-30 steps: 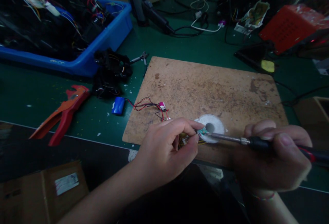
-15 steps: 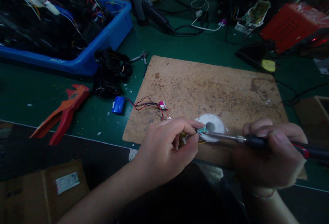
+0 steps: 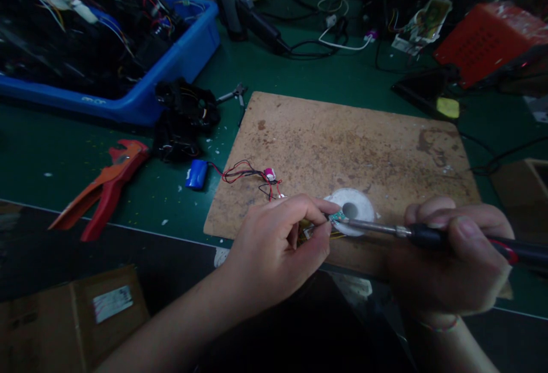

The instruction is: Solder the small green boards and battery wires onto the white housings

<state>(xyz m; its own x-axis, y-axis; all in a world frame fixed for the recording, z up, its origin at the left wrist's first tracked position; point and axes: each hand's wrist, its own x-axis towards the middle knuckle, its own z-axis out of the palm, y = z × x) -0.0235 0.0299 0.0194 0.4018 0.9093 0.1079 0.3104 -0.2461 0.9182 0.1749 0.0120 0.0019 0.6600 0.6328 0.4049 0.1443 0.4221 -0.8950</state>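
Note:
Between thumb and fingers, my left hand (image 3: pixel 285 242) pinches a small green circuit board (image 3: pixel 337 217), its far end sticking out past the fingertips. My right hand (image 3: pixel 462 253) is wrapped round the dark handle of a soldering iron (image 3: pixel 379 226), held nearly level. The iron's tip meets or almost meets the board; contact is too small to tell. Under the board lies a white solder spool (image 3: pixel 358 202). Yellowish wires show below my left fingers, partly hidden. A blue battery pack (image 3: pixel 196 174) with red and black leads (image 3: pixel 240 172) lies left of my left hand.
A stained wooden board (image 3: pixel 342 139) covers the middle of the green bench. Red-orange cutters (image 3: pixel 109 185) lie left, before a blue bin (image 3: pixel 188 48) of wired parts. Behind are a heat gun (image 3: pixel 231 5), a red soldering station (image 3: pixel 492 45) and an iron stand (image 3: pixel 426 93).
Almost nothing differs. Both hands, the circuit board and the soldering iron keep their places, with only a slight shift of the whole view.

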